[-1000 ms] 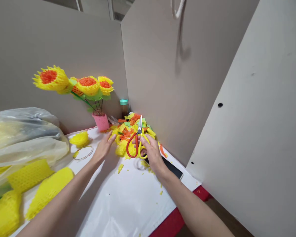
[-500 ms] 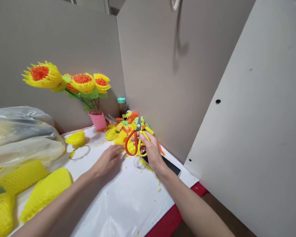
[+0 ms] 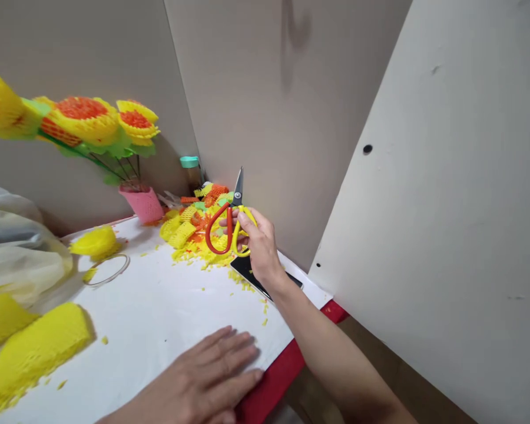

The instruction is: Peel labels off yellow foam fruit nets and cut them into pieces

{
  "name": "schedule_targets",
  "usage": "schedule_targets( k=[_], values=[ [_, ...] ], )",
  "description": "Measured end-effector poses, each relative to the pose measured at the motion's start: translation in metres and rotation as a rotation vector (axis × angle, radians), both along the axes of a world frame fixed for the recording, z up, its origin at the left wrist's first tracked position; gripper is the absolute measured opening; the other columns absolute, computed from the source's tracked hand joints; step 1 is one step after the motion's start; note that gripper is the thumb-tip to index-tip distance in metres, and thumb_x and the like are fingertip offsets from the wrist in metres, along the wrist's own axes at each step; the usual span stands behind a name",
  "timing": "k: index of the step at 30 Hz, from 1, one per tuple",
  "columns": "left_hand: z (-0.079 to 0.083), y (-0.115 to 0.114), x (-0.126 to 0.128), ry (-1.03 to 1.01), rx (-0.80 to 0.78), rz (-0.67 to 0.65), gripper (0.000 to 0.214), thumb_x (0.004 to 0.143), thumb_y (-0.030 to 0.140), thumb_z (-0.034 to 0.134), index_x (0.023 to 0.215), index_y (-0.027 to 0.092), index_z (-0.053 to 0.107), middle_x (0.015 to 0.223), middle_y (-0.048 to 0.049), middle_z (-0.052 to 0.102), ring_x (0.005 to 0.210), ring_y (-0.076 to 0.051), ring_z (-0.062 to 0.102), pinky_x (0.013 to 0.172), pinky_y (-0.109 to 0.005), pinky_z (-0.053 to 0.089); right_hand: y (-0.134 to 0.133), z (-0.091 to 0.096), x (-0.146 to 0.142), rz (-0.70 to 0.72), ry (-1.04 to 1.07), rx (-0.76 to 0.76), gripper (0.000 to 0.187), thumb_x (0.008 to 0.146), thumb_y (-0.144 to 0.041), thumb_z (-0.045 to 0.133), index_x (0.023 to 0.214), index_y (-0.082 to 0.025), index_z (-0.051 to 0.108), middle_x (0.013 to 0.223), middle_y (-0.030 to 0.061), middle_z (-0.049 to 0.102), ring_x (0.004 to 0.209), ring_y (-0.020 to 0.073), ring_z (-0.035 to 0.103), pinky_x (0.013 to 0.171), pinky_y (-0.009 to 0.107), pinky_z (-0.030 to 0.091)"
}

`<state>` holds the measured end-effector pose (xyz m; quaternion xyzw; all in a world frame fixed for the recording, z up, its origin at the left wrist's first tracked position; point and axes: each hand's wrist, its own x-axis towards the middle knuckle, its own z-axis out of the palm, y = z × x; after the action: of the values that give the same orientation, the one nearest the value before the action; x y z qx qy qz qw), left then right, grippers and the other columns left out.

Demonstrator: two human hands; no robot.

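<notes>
Scissors (image 3: 231, 221) with one red and one yellow handle are in my right hand (image 3: 259, 244), blades closed and pointing up. The hand is raised over a black phone (image 3: 258, 275) lying on the white table cover (image 3: 159, 321). My left hand (image 3: 212, 374) rests with fingers stretched out near the front edge of the table, holding nothing. Behind the scissors is a heap of yellow, orange and green foam-net scraps (image 3: 194, 227). Small yellow bits (image 3: 247, 285) are scattered beside the phone.
Yellow and orange foam-net flowers (image 3: 82, 118) stand in a pink pot (image 3: 142, 203) at the back left. A teal-lidded bottle (image 3: 192, 171) is in the corner. Left lie a yellow foam-net piece (image 3: 44, 350), a ring (image 3: 110, 272) and a plastic bag (image 3: 22, 235). Partition panels (image 3: 433, 194) border the right.
My left hand has moved from beside the scrap heap toward the front edge and lies flatter. My right hand still holds the scissors upright. The view has shifted right.
</notes>
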<state>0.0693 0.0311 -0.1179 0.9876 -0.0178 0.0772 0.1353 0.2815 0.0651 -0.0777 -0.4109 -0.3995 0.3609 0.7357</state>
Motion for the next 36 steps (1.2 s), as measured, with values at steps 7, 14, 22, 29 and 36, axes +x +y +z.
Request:
schedule_targets(
  k=[7,14,22,29,36],
  values=[
    [-0.007,0.027,0.033,0.098,0.21,0.029,0.052,0.101,0.042,0.049,0.152,0.038,0.037,0.162,0.0019,0.042,0.151,-0.021,0.034,0.128,-0.053,0.016,0.001,0.0,0.002,0.018,0.0,0.03,0.019,0.094,-0.038,0.056,0.091,-0.021,0.063,0.084,0.0041,0.076,0.069,0.0148,0.069,0.046,0.019,0.04],
    [-0.009,0.091,0.021,-0.144,0.454,0.416,0.039,0.101,0.028,0.044,0.132,0.012,0.062,0.136,-0.0258,0.068,0.131,-0.046,0.058,0.108,-0.075,0.038,0.0,0.003,0.01,-0.017,0.018,0.046,0.018,0.096,-0.036,0.053,0.095,-0.021,0.065,0.085,0.0041,0.076,0.066,0.0132,0.068,0.045,0.018,0.041],
    [-0.006,0.025,0.044,-0.101,0.462,-0.106,0.045,0.102,0.037,0.045,0.146,0.027,0.048,0.157,0.0009,0.053,0.153,-0.02,0.03,0.129,-0.044,-0.001,-0.011,0.011,0.007,-0.028,-0.084,0.053,0.017,0.098,-0.035,0.054,0.09,-0.022,0.063,0.084,0.0025,0.075,0.068,0.0133,0.065,0.047,0.018,0.043],
    [-0.024,0.064,0.047,-0.121,0.469,0.099,0.037,0.1,0.022,0.052,0.137,0.022,0.057,0.136,-0.0047,0.072,0.136,-0.025,0.056,0.127,-0.05,0.019,-0.018,0.016,0.008,-0.039,-0.095,0.085,0.019,0.099,-0.032,0.052,0.09,-0.022,0.065,0.084,0.0019,0.076,0.071,0.0138,0.067,0.051,0.02,0.045],
    [-0.014,0.109,0.036,-0.197,0.482,0.399,0.034,0.098,0.015,0.043,0.128,0.013,0.059,0.132,-0.0255,0.068,0.125,-0.041,0.06,0.101,-0.063,0.045,-0.028,0.025,0.012,-0.029,-0.023,0.126,0.018,0.1,-0.027,0.053,0.089,-0.022,0.067,0.081,-0.0001,0.075,0.077,0.0137,0.071,0.067,0.023,0.053]
  ],
)
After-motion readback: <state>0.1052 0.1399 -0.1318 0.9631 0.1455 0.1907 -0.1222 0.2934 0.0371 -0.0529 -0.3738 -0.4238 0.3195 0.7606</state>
